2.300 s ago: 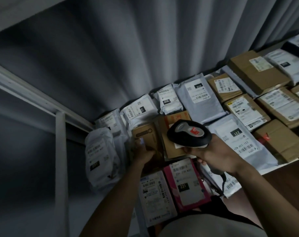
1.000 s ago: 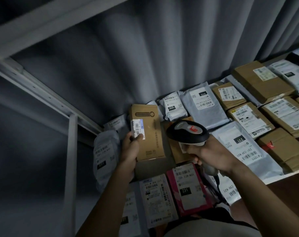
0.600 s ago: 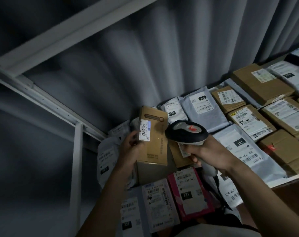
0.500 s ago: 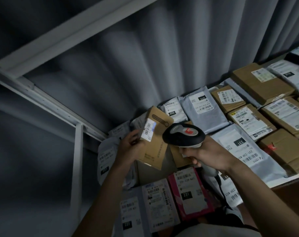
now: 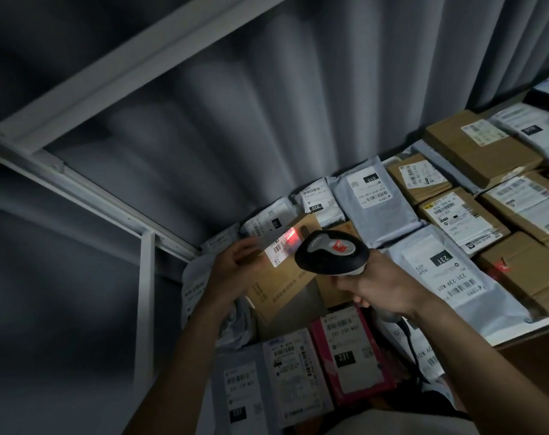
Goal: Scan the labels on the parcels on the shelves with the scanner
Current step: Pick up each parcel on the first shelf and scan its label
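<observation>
My left hand (image 5: 235, 268) grips a flat brown cardboard box (image 5: 282, 284) by its left edge and holds it tilted above the shelf. A white barcode label (image 5: 281, 248) on the box glows red at its right end. My right hand (image 5: 378, 285) grips the handle of a black and grey scanner (image 5: 331, 254), whose head sits just right of the label and points at it. The scanner's cable (image 5: 408, 340) hangs down below my right wrist.
Many labelled parcels lie on the shelf: grey mailers (image 5: 375, 200), brown boxes (image 5: 477, 146), a pink parcel (image 5: 350, 354) and white bags (image 5: 204, 284). A white shelf frame (image 5: 144, 296) stands on the left, a grey curtain (image 5: 266, 105) behind.
My left hand lifted the brown box off the shelf, then tilted it towards the scanner. The scanner head has moved closer to the label, which now glows red.
</observation>
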